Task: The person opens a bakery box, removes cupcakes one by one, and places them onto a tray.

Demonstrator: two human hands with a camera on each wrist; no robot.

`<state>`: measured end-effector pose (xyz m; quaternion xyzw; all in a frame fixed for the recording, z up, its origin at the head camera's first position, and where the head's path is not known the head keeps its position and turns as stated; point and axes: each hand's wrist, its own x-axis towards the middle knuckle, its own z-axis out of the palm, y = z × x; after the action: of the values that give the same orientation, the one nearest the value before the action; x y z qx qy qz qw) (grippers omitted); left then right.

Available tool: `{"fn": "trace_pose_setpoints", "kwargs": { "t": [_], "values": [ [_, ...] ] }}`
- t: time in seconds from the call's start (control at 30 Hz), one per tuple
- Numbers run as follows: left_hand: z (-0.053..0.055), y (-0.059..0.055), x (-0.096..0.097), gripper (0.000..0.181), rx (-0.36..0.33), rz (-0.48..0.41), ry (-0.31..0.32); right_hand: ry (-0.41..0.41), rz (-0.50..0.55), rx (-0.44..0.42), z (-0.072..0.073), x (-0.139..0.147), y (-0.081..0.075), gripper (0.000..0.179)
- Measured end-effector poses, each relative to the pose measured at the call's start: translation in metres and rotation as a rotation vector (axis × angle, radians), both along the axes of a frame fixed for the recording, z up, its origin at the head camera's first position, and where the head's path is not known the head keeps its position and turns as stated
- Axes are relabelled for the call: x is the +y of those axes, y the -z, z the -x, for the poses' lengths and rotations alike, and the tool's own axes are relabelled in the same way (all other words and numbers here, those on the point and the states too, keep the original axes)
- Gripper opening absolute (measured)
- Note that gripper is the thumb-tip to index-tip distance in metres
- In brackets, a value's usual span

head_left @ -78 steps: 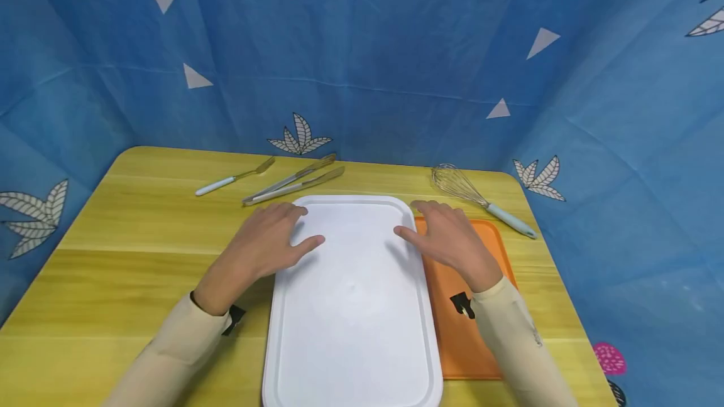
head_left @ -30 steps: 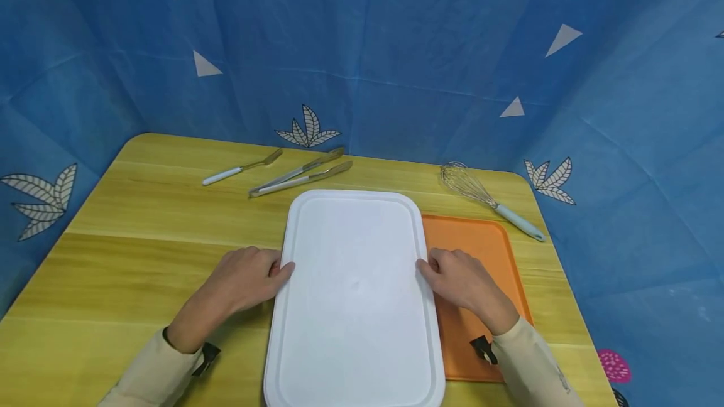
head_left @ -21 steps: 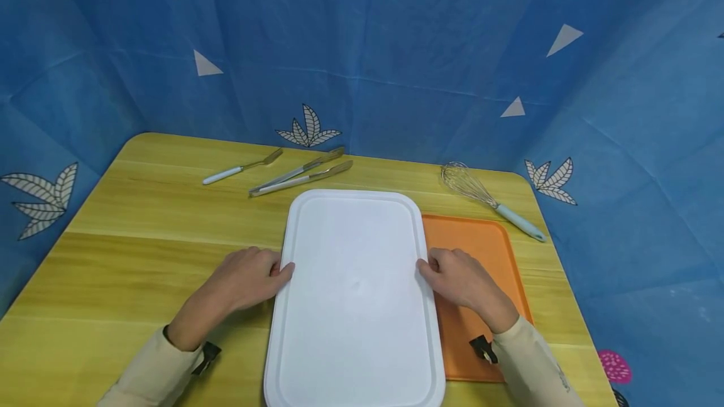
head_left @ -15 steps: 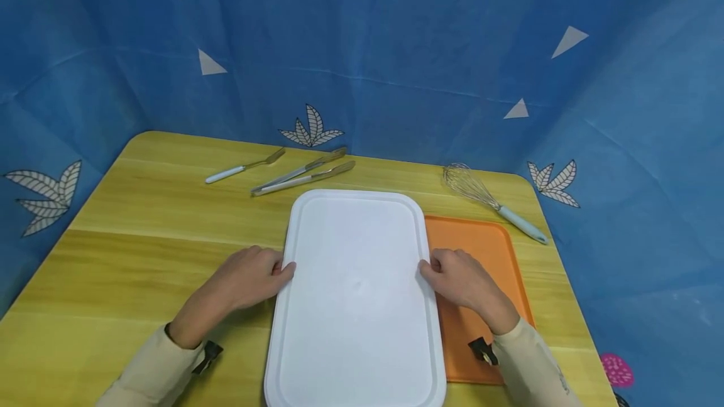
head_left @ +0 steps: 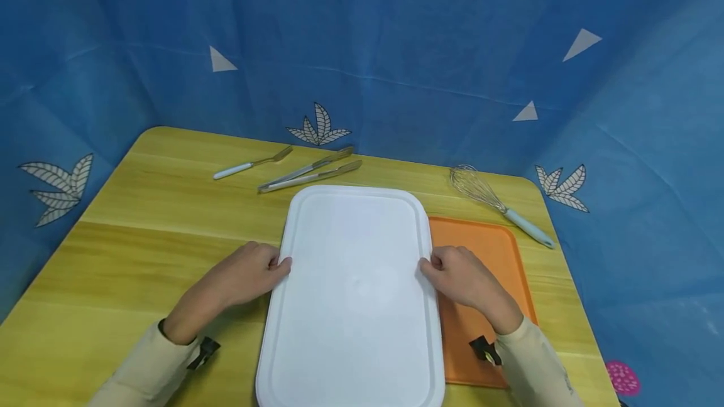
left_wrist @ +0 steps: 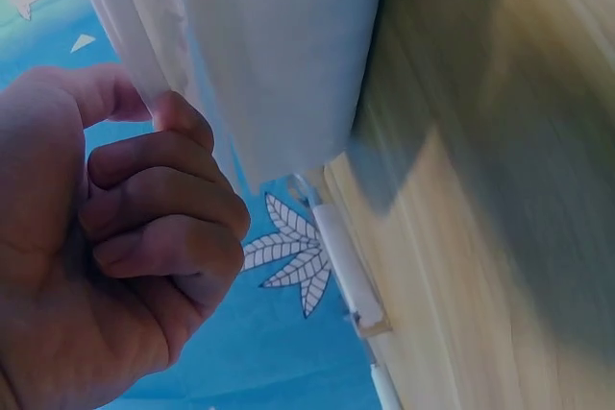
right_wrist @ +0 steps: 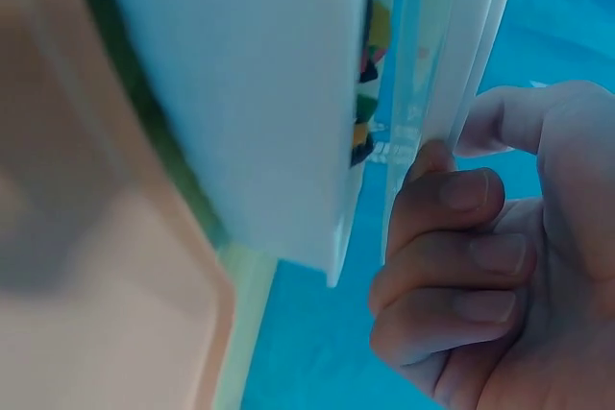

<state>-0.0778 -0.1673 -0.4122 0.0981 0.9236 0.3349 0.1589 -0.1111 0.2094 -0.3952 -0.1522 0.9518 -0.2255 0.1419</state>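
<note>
A white rectangular lid (head_left: pixel 353 306) lies in front of me in the head view. My left hand (head_left: pixel 249 274) pinches its left edge, thumb on top and fingers curled beneath. My right hand (head_left: pixel 460 276) pinches the opposite edge the same way. Below the lid stands a white box (right_wrist: pixel 240 93), seen from the side in the right wrist view. A gap shows between lid and box there, with small colourful pieces (right_wrist: pixel 365 108) at the box's rim. In the left wrist view the box wall (left_wrist: pixel 288 55) stands beside the curled fingers.
An orange tray (head_left: pixel 481 237) lies on the wooden table (head_left: pixel 141 218), right of the box and partly under my right arm. Behind are a fork (head_left: pixel 251 163), metal tongs (head_left: pixel 311 171) and a whisk (head_left: pixel 500 206). A blue patterned curtain (head_left: pixel 396 49) surrounds the table.
Both hands came down from above the lid and took hold of its side edges. Over the last half second the lid has risen slightly, nearer the camera, and the view has shifted a little.
</note>
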Motion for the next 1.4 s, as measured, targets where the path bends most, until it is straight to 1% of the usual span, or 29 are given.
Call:
{"fn": "trace_pose_setpoints", "kwargs": {
  "t": [0.13,0.27,0.4,0.5,0.63,0.73,0.9,1.0,1.13,1.27,1.4],
  "values": [
    [-0.003,-0.006,-0.01,0.046,0.012,-0.016,0.004,-0.007,0.008,-0.005,-0.001,-0.009,-0.005,0.042],
    [-0.005,-0.013,-0.024,0.046,0.014,-0.031,-0.006,-0.021,0.004,0.034,0.001,-0.024,-0.012,0.042],
    [-0.011,-0.018,-0.041,0.044,-0.004,-0.038,-0.031,-0.047,-0.004,0.063,0.005,-0.043,-0.021,0.042],
    [-0.015,-0.02,-0.055,0.044,-0.002,-0.027,-0.056,-0.067,-0.003,0.069,0.007,-0.059,-0.024,0.043],
    [-0.021,-0.022,-0.075,0.046,0.008,-0.007,-0.098,-0.122,-0.013,0.09,0.011,-0.081,-0.025,0.044],
    [-0.026,-0.024,-0.09,0.048,0.014,0.01,-0.127,-0.158,-0.001,0.099,0.013,-0.099,-0.024,0.045],
    [-0.034,-0.027,-0.117,0.048,0.026,0.032,-0.143,-0.199,0.023,0.12,0.016,-0.126,-0.023,0.048],
    [-0.038,-0.029,-0.133,0.047,0.027,0.047,-0.139,-0.233,0.044,0.103,0.018,-0.14,-0.025,0.05],
    [-0.042,-0.03,-0.154,0.046,0.016,0.08,-0.14,-0.267,0.106,0.034,0.021,-0.159,-0.026,0.051],
    [-0.046,-0.028,-0.171,0.046,0.008,0.12,-0.145,-0.279,0.129,-0.007,0.024,-0.178,-0.023,0.052],
    [-0.05,-0.024,-0.186,0.046,-0.003,0.137,-0.151,-0.296,0.129,-0.037,0.024,-0.197,-0.023,0.053]
  ]
}}
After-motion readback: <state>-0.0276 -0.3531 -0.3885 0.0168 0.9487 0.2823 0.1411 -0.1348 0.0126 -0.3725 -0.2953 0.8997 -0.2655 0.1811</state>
